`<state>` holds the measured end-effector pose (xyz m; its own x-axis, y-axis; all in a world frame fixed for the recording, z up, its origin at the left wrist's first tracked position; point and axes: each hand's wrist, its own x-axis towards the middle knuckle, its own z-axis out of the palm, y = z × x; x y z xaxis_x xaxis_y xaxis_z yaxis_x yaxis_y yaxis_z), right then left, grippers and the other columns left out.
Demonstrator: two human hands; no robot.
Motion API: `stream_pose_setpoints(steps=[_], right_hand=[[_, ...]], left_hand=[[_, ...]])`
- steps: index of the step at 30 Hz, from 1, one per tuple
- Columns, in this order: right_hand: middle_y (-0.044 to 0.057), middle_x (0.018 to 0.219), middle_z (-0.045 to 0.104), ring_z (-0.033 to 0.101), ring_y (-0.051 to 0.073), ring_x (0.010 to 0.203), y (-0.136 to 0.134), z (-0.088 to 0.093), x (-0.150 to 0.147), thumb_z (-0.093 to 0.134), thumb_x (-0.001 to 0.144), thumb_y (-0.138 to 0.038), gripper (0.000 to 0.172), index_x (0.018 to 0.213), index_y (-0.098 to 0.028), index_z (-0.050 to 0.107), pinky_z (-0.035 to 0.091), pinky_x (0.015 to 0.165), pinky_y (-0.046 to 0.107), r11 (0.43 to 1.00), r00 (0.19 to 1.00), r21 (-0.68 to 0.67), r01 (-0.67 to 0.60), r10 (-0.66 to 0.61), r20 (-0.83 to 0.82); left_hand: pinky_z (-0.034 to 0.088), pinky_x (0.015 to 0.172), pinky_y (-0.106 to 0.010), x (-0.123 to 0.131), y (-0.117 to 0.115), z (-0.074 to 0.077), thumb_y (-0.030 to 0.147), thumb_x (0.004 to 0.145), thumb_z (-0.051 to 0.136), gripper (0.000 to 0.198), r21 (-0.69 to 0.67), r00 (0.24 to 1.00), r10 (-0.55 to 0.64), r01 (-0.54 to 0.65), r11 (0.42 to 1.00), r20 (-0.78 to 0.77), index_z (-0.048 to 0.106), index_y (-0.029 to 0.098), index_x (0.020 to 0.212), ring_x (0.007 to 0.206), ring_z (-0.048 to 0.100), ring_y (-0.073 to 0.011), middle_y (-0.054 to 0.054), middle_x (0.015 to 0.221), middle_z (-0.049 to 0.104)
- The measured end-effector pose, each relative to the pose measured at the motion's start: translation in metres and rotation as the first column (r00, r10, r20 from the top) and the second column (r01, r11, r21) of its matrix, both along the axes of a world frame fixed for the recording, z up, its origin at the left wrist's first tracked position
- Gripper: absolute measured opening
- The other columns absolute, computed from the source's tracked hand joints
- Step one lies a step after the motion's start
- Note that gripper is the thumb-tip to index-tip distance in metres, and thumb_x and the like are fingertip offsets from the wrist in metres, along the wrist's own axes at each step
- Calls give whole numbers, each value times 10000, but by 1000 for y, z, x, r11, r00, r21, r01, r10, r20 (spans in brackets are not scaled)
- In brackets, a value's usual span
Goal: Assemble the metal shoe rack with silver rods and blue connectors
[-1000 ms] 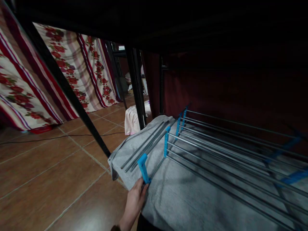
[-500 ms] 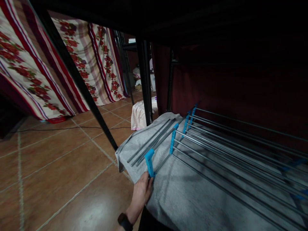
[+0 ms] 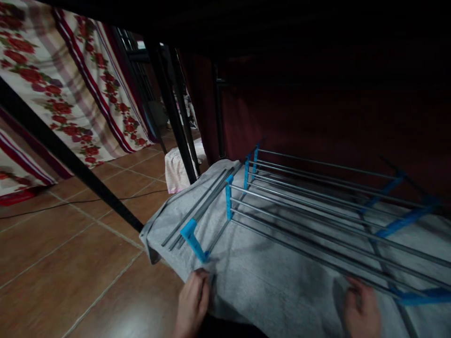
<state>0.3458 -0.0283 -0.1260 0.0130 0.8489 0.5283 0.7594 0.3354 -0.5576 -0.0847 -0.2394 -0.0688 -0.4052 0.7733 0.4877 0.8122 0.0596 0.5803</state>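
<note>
A metal-tube rack with blue plastic joints (image 3: pixel 229 202) lies on grey cloth, its long silver rods running to the right. At its near left corner is a blue end bracket (image 3: pixel 193 241). My left hand (image 3: pixel 192 298) is just below that bracket and apart from it, fingers curled closed; anything inside them is hidden. Close to the rack's front rod is my right hand (image 3: pixel 362 307), its fingers bent and blurred, so I cannot tell whether it touches the rod. Several loose metal tubes (image 3: pixel 195 209) lie along the rack's left side.
The grey cloth (image 3: pixel 268 272) covers a low surface inside a dark metal frame (image 3: pixel 105 188). Left of it is a tiled floor (image 3: pixel 88 253) with a thin cable. A flowered curtain (image 3: pixel 70 94) hangs at the far left; a dark red cloth (image 3: pixel 299 112) hangs behind.
My left hand has let go of the blue bracket and drawn back from it. My right hand has come into view. The view has turned right, showing more of the rack's right end.
</note>
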Motion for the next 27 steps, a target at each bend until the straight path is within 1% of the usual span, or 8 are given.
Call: stream_pose_setpoints(steps=[2,3,5,8,12,15,18,27], right_hand=[[120,1142,621,592,288,1093,5,-2,-36,388,966,-333,312,1184,-195,563,481,947,473,972,967,11,-233,231,106],[115,1147,626,594,272,1094,9,0,-55,381,967,-298,300,1184,-199,564,478,948,451,957,949,35,-287,279,143],[113,1189,630,588,263,1112,18,7,-91,369,970,-238,314,1218,-203,558,463,942,436,951,928,43,-305,286,238],[99,1194,653,601,251,1090,31,18,-131,378,970,-177,336,1255,-210,552,447,932,419,935,865,5,-353,325,383],[84,1066,688,632,234,982,43,19,-151,401,978,-162,283,1186,-214,586,455,883,380,932,813,-43,-361,337,475],[67,1005,693,640,219,898,48,16,-152,409,987,-181,234,1114,-224,600,463,841,359,934,818,-45,-354,332,470],[59,994,698,647,214,875,49,15,-150,426,989,-209,209,1091,-237,606,467,829,352,937,837,-27,-347,323,441],[60,1036,713,667,216,894,47,16,-147,453,998,-235,218,1128,-234,629,464,838,350,941,842,-51,-335,323,432]], left_hand=[[542,926,-350,21,22,1,247,944,470,244,-54,995,-103,102,993,-8,604,239,1149,1058,652,-217,-81,1097,679],[516,989,-384,30,38,2,241,948,458,290,-68,994,-111,111,991,11,576,229,1213,1142,617,-229,-98,1181,651],[475,1052,-423,39,76,4,212,947,427,351,-44,995,-41,45,998,89,513,192,1286,1223,559,-237,-125,1264,589],[413,1113,-433,33,137,4,128,896,424,419,-37,974,134,-129,991,180,474,163,1310,1273,505,-237,-136,1303,537],[419,1072,-408,5,191,-1,44,802,476,471,-117,956,238,-220,968,169,511,141,1262,1199,531,-249,-142,1204,568],[456,949,-362,-10,206,-2,50,817,482,381,-218,963,251,-224,950,102,571,146,1175,1035,578,-234,-122,1079,602],[452,864,-327,-15,210,-1,101,839,524,259,-265,962,260,-231,936,78,611,164,1074,926,581,-215,-94,995,608],[422,822,-325,-9,212,-4,194,893,533,169,-303,943,333,-314,900,11,634,167,1026,931,573,-224,-95,1001,615]])
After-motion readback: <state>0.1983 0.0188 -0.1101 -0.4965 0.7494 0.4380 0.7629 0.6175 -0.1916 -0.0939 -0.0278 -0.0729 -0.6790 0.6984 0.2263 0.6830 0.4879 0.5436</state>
